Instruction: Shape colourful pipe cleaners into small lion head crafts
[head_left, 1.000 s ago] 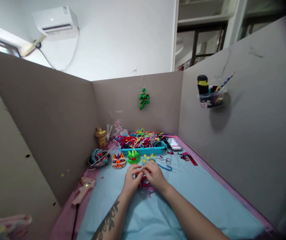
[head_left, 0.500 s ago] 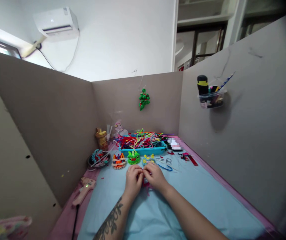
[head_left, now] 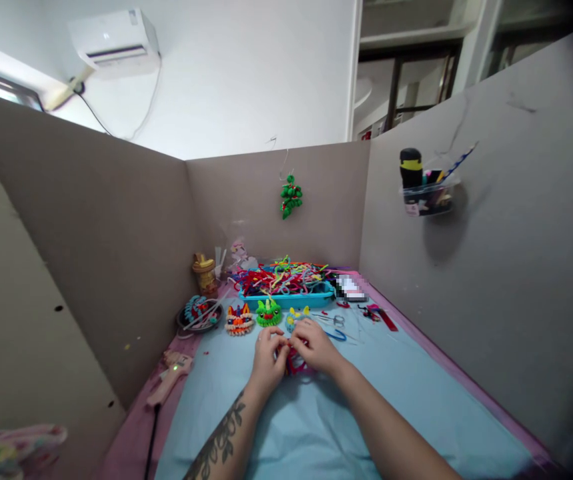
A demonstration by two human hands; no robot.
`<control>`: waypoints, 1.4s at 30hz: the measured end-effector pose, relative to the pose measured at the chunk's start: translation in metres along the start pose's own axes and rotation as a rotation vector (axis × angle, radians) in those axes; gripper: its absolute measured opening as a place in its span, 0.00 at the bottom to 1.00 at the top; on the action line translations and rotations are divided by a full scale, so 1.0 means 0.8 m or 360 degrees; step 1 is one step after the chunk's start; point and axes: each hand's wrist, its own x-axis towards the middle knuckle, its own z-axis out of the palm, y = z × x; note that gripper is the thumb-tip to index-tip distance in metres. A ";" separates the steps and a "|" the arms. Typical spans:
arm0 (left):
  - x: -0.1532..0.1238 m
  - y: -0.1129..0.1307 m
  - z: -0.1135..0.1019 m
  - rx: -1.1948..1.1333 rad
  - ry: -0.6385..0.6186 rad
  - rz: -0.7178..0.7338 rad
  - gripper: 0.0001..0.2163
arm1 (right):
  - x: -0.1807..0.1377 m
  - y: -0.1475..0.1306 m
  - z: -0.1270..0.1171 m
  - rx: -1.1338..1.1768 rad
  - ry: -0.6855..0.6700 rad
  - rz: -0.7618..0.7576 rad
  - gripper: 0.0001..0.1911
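Observation:
My left hand (head_left: 269, 355) and my right hand (head_left: 316, 347) meet over the light blue cloth (head_left: 396, 407), fingertips pinched close together. Between them is a red and pink piece of bent pipe cleaners (head_left: 296, 363), partly covered by my fingers. Its finer shape is hidden. Just beyond my hands sit small pipe-cleaner animal heads: an orange and cream one (head_left: 239, 321), a green one (head_left: 269, 313), and a blue and yellow one (head_left: 295, 319) partly behind my right hand.
A blue tray (head_left: 286, 301) heaped with pipe cleaners stands at the back. Scissors (head_left: 337, 321), a blue pipe cleaner (head_left: 337, 336) and a phone (head_left: 351, 288) lie right. At left are a dark bowl (head_left: 211, 324) and a pink glue gun (head_left: 170, 381). Partitions enclose the table.
The red and pink piece has turned between my hands and shows more now. My fingers have shifted slightly and remain pinched. The whole view has moved a little.

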 end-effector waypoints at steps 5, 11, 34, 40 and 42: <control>-0.008 0.007 0.000 0.0265 0.0094 0.0179 0.06 | 0.001 -0.003 0.002 0.0029 -0.0091 0.0173 0.13; -0.006 0.001 0.001 0.0314 0.0117 0.0221 0.07 | 0.000 0.000 0.000 0.0022 -0.0161 0.0141 0.08; 0.008 -0.012 0.001 -0.0642 -0.0337 -0.0419 0.13 | -0.007 0.013 0.000 0.0065 0.0058 -0.0166 0.08; 0.007 -0.012 0.002 -0.0907 -0.0441 -0.0484 0.18 | -0.006 0.007 -0.001 0.0093 0.0040 -0.0187 0.09; 0.007 -0.011 0.001 -0.0949 -0.0493 -0.0439 0.18 | -0.006 0.004 -0.003 0.0072 0.0026 -0.0222 0.10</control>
